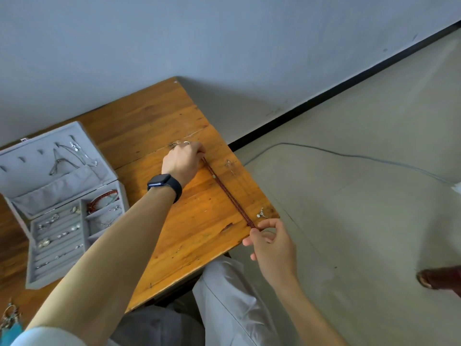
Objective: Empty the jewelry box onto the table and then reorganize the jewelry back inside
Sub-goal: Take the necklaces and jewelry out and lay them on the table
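Observation:
A dark red beaded necklace [228,193] is stretched straight along the right edge of the wooden table [159,126]. My left hand [183,162], with a dark watch on its wrist, pinches the far end. My right hand [270,242] pinches the near end at the table's corner. The grey jewelry box [15,176] stands open at the left, with necklaces hanging in its lid, rings and earrings in the slotted rows, and a red bracelet [103,199] in a side compartment.
A small silver pendant [261,214] lies by the table's right corner and another silver piece [228,163] sits near the right edge. Feathered turquoise earrings [11,320] lie at the bottom left. A cable [349,156] runs across the floor.

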Available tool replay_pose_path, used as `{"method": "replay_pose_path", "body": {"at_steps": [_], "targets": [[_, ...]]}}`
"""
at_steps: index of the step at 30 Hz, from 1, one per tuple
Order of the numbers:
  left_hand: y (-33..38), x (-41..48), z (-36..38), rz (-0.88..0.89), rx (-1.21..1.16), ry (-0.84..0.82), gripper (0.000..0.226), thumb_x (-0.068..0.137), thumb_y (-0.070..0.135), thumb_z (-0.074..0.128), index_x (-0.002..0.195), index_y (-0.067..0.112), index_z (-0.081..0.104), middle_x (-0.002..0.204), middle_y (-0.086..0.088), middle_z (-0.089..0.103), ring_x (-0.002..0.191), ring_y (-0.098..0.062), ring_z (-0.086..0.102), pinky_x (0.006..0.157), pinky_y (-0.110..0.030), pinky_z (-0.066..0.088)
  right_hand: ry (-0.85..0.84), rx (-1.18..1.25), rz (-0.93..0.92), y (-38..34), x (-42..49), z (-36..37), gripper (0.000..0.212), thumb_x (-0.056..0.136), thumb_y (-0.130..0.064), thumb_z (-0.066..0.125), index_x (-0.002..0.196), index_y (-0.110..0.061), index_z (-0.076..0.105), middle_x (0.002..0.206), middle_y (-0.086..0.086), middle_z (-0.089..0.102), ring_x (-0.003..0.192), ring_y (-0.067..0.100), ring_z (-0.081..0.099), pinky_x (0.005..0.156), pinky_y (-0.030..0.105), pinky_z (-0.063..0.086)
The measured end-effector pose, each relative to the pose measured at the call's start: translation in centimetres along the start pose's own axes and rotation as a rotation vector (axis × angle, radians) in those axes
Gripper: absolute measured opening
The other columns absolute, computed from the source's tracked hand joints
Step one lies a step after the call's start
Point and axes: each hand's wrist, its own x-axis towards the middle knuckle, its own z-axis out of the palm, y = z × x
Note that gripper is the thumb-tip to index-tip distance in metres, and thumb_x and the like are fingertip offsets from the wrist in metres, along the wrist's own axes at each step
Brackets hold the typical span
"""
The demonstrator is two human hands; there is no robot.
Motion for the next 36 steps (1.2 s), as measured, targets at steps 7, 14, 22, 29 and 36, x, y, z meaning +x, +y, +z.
{"method": "replay_pose_path", "body": {"at_steps": [7, 14, 22, 29, 36], "targets": [[0.1, 0.7, 0.6, -0.025, -0.018, 0.009, 0.019, 0.101, 0.022, 0.053, 0.113, 0.018, 0.067, 0.109, -0.008, 0.066, 0.094, -0.035, 0.063, 0.074, -0.044, 0.056, 0.023, 0.112, -0.010, 0.1, 0.3, 0.2, 0.020, 0.094, -0.017, 0.065, 0.102, -0.018, 0.047, 0.073, 0.000, 0.074, 0.059, 0.009, 0.067, 0.053, 0.012, 0.048], [0.5, 1.7, 1.1, -0.052, -0.053, -0.004, 0.021, 0.101, 0.022, 0.054, 0.113, 0.019, 0.071, 0.111, -0.009, 0.067, 0.098, -0.035, 0.064, 0.080, -0.047, 0.056, 0.038, 0.117, -0.024, 1.1, 0.8, -0.1, 0.026, 0.089, -0.022, 0.072, 0.094, -0.016, 0.047, 0.073, 0.002, 0.073, 0.060, 0.018, 0.069, 0.062, 0.029, 0.053], [-0.1, 2.0, 1.5, -0.078, -0.149, 0.018, 0.017, 0.099, 0.023, 0.059, 0.108, 0.022, 0.073, 0.108, -0.006, 0.064, 0.092, -0.027, 0.063, 0.078, -0.043, 0.058, 0.029, 0.121, -0.083, 1.8, 1.0, -0.3, 0.026, 0.089, -0.026, 0.073, 0.092, -0.015, 0.050, 0.075, 0.004, 0.073, 0.064, 0.020, 0.071, 0.067, 0.035, 0.057], [-0.4, 2.3, 1.6, -0.091, -0.178, 0.008, 0.016, 0.098, 0.025, 0.061, 0.109, 0.020, 0.073, 0.108, -0.005, 0.064, 0.089, -0.022, 0.061, 0.076, -0.039, 0.056, 0.022, 0.130, -0.046, 2.2, 1.3, -0.9, 0.028, 0.085, -0.029, 0.077, 0.090, -0.013, 0.055, 0.078, 0.006, 0.073, 0.065, 0.022, 0.071, 0.068, 0.038, 0.058], [-0.7, 2.4, 1.6, -0.082, -0.204, 0.000, 0.018, 0.098, 0.027, 0.060, 0.109, 0.020, 0.073, 0.110, -0.003, 0.066, 0.091, -0.019, 0.062, 0.076, -0.037, 0.057, 0.012, 0.152, -0.045, 2.2, 1.6, -1.2, 0.024, 0.088, -0.025, 0.075, 0.089, -0.010, 0.057, 0.078, 0.006, 0.073, 0.066, 0.023, 0.071, 0.063, 0.028, 0.055]]}}
